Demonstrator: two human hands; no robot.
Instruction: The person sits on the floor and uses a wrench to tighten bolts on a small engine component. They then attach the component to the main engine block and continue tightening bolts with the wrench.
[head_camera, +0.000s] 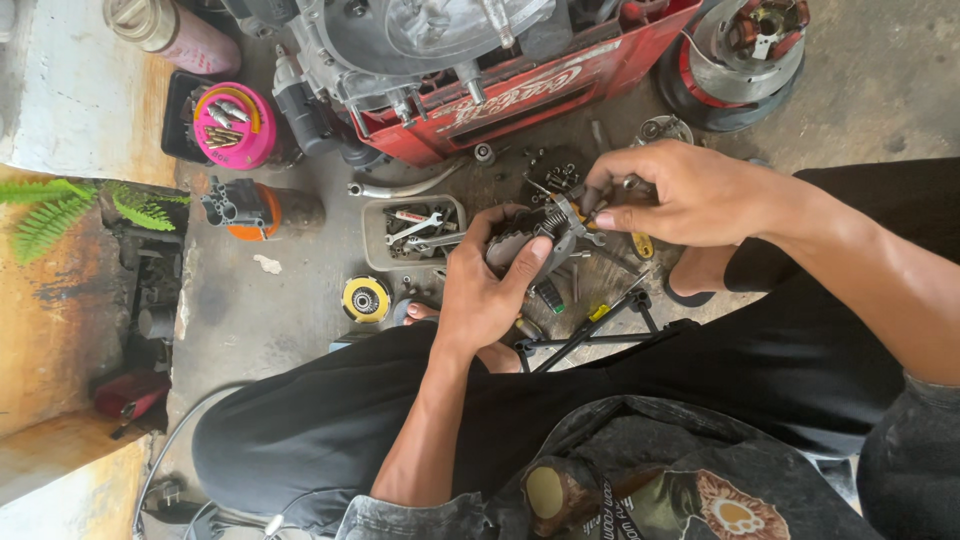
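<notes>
A shallow grey tray (378, 232) is holding wrenches; a pink tub (234, 126) is holding bits. The left hand (487, 288) is clamping a small metal engine part (548, 235) above the floor, while the right hand's (680, 192) fingertips are pinching its spring. Loose parts are crowding the floor (270, 310).

One head-worn view, looking steeply down
It sits close above the person's lap and both hands, facing the concrete floor (250, 310) just ahead
</notes>
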